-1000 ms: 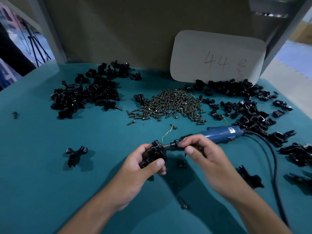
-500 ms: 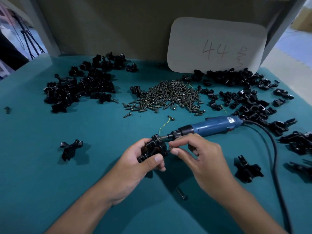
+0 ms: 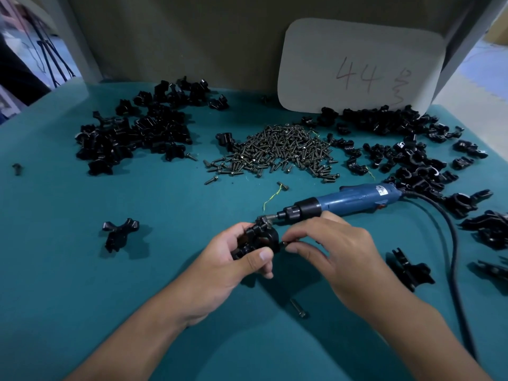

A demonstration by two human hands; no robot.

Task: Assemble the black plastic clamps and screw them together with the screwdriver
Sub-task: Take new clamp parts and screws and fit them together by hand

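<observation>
My left hand [image 3: 220, 262] grips a black plastic clamp assembly [image 3: 258, 237] just above the teal table, thumb across its front. My right hand [image 3: 338, 251] pinches a small dark screw [image 3: 283, 244] against the clamp's right side. The blue electric screwdriver [image 3: 357, 200] lies on the table just behind my right hand. Its bit points left and ends beside the top of the clamp. Neither hand holds it.
A heap of screws [image 3: 277, 152] lies mid-table, between a pile of black clamp parts at back left [image 3: 137, 133] and another at back right [image 3: 398, 149]. Single clamp pieces lie left [image 3: 119, 232] and right [image 3: 409, 270]. A loose screw [image 3: 298, 307] and the black cable [image 3: 450, 243] are nearby.
My right hand has come off the screwdriver, which now lies on the table, and has moved down to the clamp's side with a screw. My left hand keeps holding the clamp.
</observation>
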